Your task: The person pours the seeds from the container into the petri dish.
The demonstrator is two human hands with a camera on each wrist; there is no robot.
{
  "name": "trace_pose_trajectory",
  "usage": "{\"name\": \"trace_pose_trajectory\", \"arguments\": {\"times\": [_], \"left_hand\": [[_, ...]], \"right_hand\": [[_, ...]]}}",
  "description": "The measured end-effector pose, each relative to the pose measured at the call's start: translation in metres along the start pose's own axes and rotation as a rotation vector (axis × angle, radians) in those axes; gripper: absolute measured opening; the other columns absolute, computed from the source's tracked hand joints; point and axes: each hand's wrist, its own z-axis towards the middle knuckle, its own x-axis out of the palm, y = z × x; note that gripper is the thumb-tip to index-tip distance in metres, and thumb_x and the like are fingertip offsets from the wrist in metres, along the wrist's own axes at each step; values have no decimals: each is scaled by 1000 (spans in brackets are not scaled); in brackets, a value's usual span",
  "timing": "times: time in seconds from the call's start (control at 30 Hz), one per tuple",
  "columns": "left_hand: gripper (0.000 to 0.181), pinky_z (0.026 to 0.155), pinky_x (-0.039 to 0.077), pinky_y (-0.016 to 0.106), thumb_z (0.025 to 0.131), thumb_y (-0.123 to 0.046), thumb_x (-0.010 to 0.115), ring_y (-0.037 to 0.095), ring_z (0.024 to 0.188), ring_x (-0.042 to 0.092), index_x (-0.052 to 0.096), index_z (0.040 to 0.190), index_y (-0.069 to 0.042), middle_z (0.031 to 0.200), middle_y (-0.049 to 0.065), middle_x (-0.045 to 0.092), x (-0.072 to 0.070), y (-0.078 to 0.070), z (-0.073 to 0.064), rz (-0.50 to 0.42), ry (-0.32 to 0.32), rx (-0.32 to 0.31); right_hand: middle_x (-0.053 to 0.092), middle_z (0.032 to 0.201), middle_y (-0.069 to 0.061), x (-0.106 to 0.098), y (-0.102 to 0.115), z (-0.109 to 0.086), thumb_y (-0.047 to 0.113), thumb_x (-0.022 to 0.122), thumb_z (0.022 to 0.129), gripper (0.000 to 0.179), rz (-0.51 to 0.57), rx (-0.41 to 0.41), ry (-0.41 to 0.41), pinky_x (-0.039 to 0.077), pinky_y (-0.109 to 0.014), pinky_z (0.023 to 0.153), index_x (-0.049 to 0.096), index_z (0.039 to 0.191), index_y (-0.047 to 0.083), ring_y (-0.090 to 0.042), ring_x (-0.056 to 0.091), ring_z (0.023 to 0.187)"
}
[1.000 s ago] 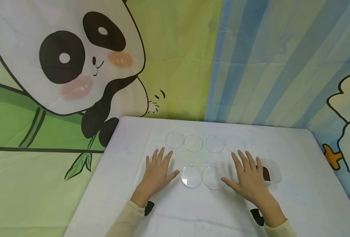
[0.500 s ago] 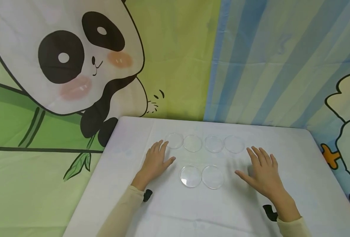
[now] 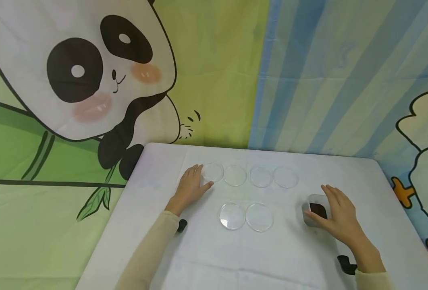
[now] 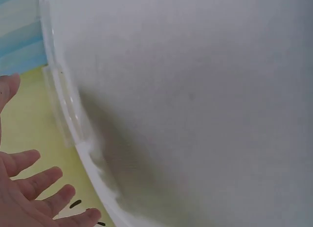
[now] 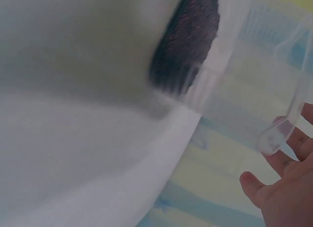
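Observation:
My left hand (image 3: 190, 187) is at the left end of a back row of several clear petri dishes (image 3: 261, 177). Its fingertips are beside the leftmost petri dish (image 3: 212, 172), fingers spread in the left wrist view; contact cannot be made out. On the right, my right hand (image 3: 339, 215) reaches over a clear plastic tub (image 3: 306, 217), thumb across its near side and fingers along its right. Dark reddish-brown grains (image 5: 188, 41) fill the tub's lower part. The right wrist view has fingers (image 5: 252, 185) at the tub's rim, without a plain grip.
Nearer the front, two more clear petri dishes (image 3: 233, 216) lie side by side. The white table (image 3: 235, 257) ends at the back against a printed cloth (image 3: 217, 80) with a panda. Black wrist mounts (image 3: 346, 265) hang under both wrists.
My right hand has moved right and down to the tub, which it had hidden. My left hand has shifted slightly forward to the leftmost petri dish. The petri dishes look unmoved.

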Motion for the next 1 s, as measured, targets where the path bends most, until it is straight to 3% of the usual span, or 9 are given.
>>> {"name": "trace_pose_trajectory", "arguments": {"times": [0.2,0.47,0.57,0.73,1.0], "left_hand": [[90,111,16,71,93,-63,58,43,144,24,30,155,-2,156,24,29,6,12,11,1,58,-74],[91,111,16,70,92,-68,54,44,144,22,29,158,-9,157,23,29,11,16,21,-2,145,-106],[90,112,15,69,94,-67,52,43,145,21,27,158,-10,158,22,28,11,16,22,4,166,-113],[86,112,16,70,96,-63,52,44,144,22,28,158,-9,157,22,29,11,14,22,21,170,-121],[84,112,16,69,97,-62,51,44,144,22,29,158,-9,157,22,29,10,16,21,24,165,-128]], "right_hand": [[32,149,-35,1,-11,-7,33,88,75,105,103,127,79,17,-79,100,28,155,0,-60,26,133],[21,155,-34,1,-19,-16,40,87,77,114,162,256,213,22,-82,92,16,160,6,-60,16,138],[19,156,-34,-1,-23,-20,41,86,77,118,166,275,243,25,-82,89,11,161,9,-59,15,139],[28,152,-35,-2,-27,-24,39,88,76,123,193,266,259,29,-80,89,5,162,11,-59,26,134],[41,145,-31,-1,-31,-25,37,90,75,121,187,258,242,38,-74,85,8,162,13,-58,40,124]]}}
